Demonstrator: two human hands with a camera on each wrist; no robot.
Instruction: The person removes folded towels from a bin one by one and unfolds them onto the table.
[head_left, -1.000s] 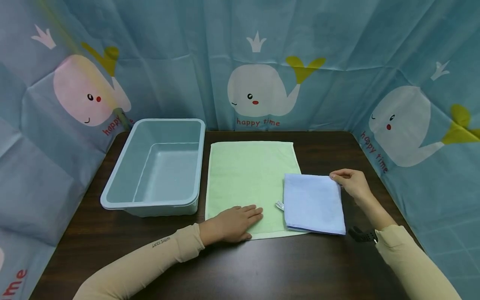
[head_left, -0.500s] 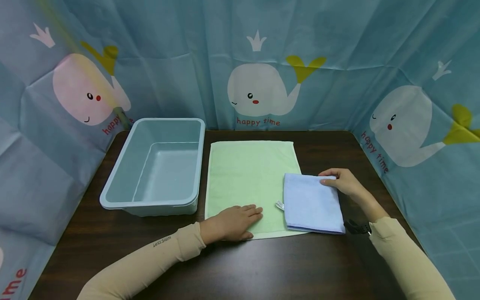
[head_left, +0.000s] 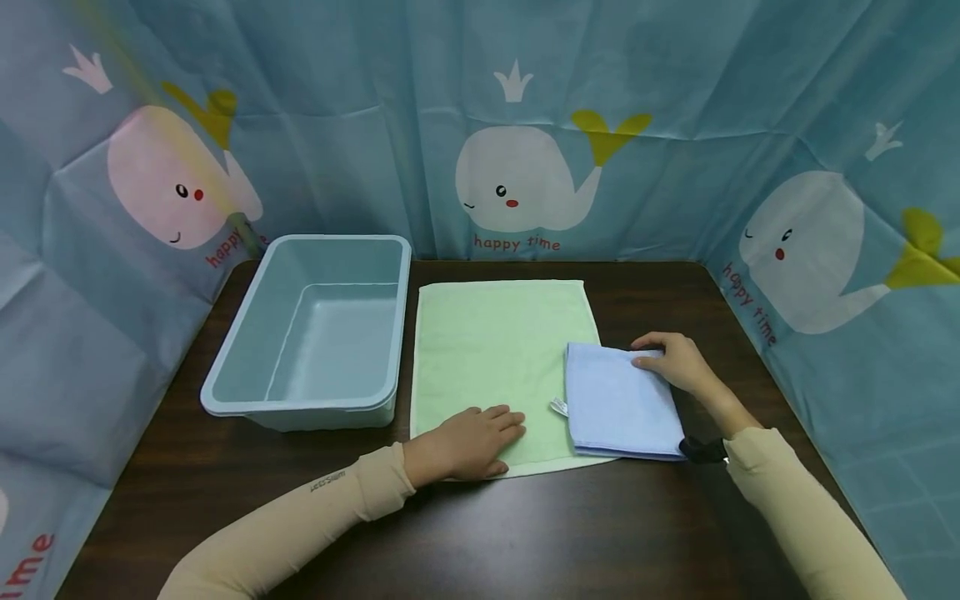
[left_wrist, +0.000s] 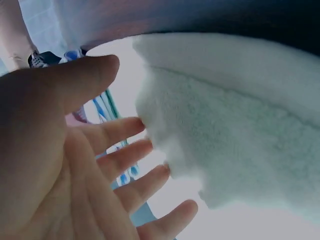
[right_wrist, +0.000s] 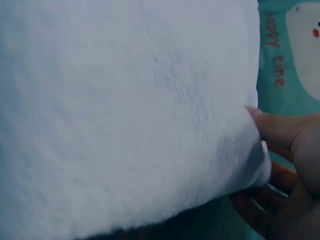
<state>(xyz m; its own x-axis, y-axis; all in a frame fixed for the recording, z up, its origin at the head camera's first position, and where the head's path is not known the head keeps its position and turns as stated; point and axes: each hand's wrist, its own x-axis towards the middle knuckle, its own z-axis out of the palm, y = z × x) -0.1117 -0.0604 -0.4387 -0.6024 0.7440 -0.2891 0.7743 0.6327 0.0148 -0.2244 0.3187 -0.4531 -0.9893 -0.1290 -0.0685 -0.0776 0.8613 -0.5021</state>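
A light green towel [head_left: 487,358] lies spread flat on the dark wooden table. My left hand [head_left: 472,442] rests on its lower left part with the fingers straight; the left wrist view shows those fingers [left_wrist: 135,195] extended over the towel. A folded light blue towel [head_left: 618,404] overlaps the green towel's lower right corner, its small white tag [head_left: 559,407] sticking out on the left. My right hand [head_left: 675,362] pinches the blue towel's far right corner between thumb and fingers. In the right wrist view the thumb [right_wrist: 280,127] lies on top and the other fingers reach underneath.
A grey-blue plastic basin [head_left: 330,333] stands at the left of the table [head_left: 525,542], beside the green towel. A blue curtain [head_left: 337,167] printed with whales surrounds the table's back and sides. A black watch [head_left: 701,450] is on the right wrist.
My right hand has shifted left along the blue towel's far edge, from its corner inward. The towel's right side has drawn in slightly. My left hand has stayed in place.
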